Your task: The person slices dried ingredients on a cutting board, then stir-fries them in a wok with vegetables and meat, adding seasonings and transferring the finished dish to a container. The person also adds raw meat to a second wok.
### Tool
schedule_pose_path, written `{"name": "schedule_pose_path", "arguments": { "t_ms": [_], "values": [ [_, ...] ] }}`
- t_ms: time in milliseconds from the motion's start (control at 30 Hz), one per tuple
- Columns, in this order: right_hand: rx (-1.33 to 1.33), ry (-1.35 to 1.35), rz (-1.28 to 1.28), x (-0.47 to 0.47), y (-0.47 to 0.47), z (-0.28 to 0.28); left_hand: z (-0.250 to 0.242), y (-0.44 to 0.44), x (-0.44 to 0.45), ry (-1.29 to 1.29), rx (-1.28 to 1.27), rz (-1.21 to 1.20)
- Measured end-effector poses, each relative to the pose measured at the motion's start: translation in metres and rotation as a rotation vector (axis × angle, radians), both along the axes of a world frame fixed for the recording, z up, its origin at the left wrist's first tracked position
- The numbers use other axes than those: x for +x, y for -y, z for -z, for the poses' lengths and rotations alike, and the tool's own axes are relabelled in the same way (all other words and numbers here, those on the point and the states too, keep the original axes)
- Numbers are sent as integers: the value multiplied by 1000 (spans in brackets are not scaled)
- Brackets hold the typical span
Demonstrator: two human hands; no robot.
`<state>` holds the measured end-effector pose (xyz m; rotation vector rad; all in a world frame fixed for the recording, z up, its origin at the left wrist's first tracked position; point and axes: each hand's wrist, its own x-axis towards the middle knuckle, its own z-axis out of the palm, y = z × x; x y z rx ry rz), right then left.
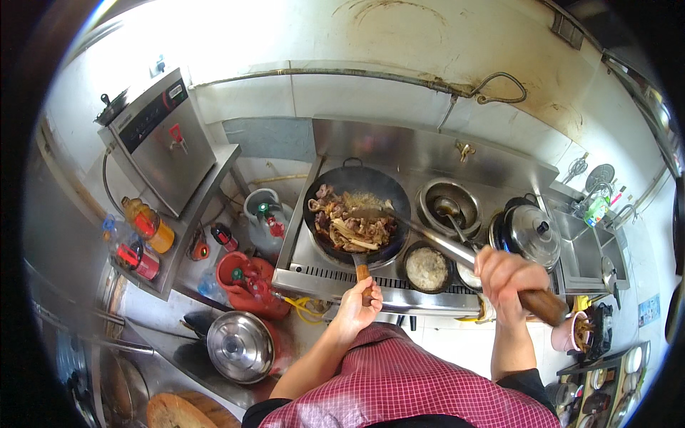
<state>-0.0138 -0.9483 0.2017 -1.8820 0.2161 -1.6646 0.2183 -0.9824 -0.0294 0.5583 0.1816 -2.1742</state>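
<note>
A black wok (398, 179) with a wooden handle sits on the left burner of a stainless steel stove (291, 281). My left hand (357, 305) is closed around that handle. Sliced meat and pale strips of food (356, 230) fill the wok, with some steam over them. My right hand (511, 278) grips the long metal shaft of a wok spatula (436, 239) just ahead of its wooden end. The spatula's blade rests among the food and is partly hidden by it. Right of the wok stands a metal bowl (476, 200) with a ladle (448, 207) in dark liquid.
A bowl of white granular seasoning (426, 269) stands by the stove's front edge. Farther right are a lidded pot (531, 235) and a sink (580, 262). Red (230, 267) and grey gas cylinders (257, 235) stand left, near a lidded pot (241, 348) and a yellow hose (305, 307).
</note>
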Motion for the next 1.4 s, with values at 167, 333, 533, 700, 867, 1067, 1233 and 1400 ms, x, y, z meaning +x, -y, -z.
{"name": "schedule_pose_path", "arguments": {
  "t_ms": [167,333,533,700,867,1067,1233,1400],
  "values": [
    [61,-109,-88,42,1,54,5,1,1,-2,-2,16],
    [62,-256,116,56,53,106,7,-1,3,2,-26,19],
    [316,258,233,42,110,70,7,-2,2,59,-78,32],
    [309,400,-253,41,146,-15,6,-4,0,140,-68,-14],
    [324,120,-625,131,197,-25,3,-7,0,152,-106,0],
    [16,-426,-36,180,222,36,2,-6,-2,225,-187,9],
    [347,212,-77,80,202,39,3,-4,-2,164,-75,-19],
    [228,420,36,21,148,28,4,-1,2,178,-67,39]
  ]
}}
